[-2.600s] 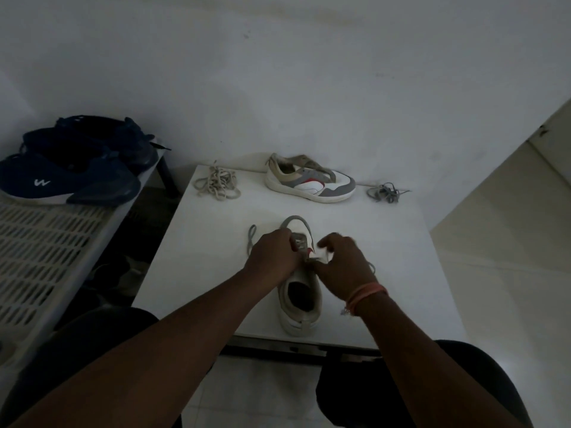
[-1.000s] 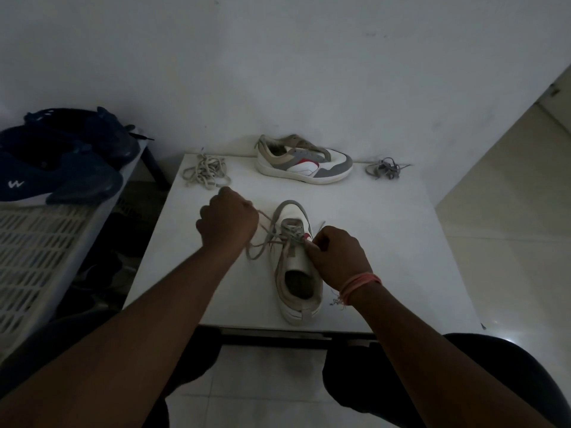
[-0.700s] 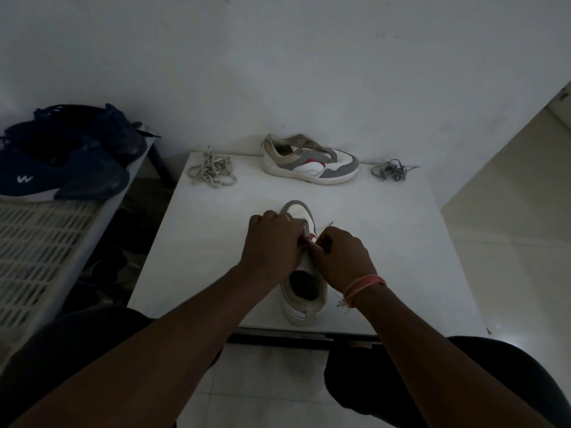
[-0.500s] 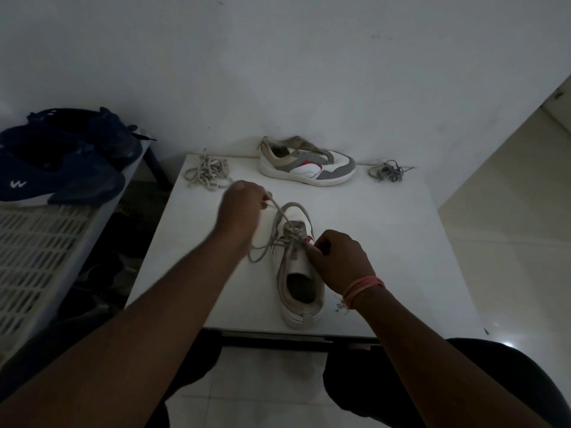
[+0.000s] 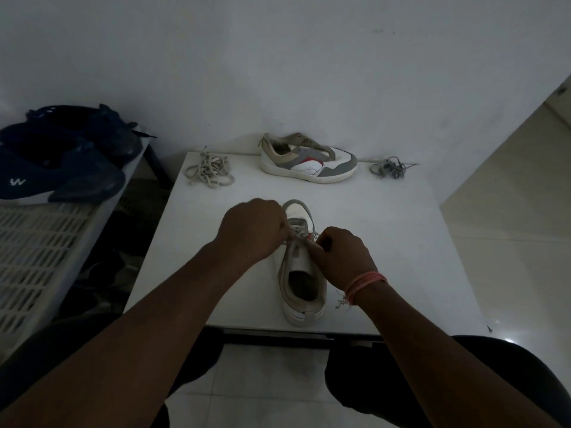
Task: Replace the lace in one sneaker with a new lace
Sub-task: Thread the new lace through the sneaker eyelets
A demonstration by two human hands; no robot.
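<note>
Both the left hand (image 5: 251, 231) and right hand (image 5: 341, 254) pinch the grey lace (image 5: 297, 237) over the sneaker (image 5: 302, 273) on the desk (image 5: 386, 242).

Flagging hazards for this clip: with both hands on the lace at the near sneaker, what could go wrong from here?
The sneaker sits with its heel at the table's near edge; a hard tug by the left hand or right hand on the lace could pull it off. The dim light could also hide a skipped eyelet.
</note>
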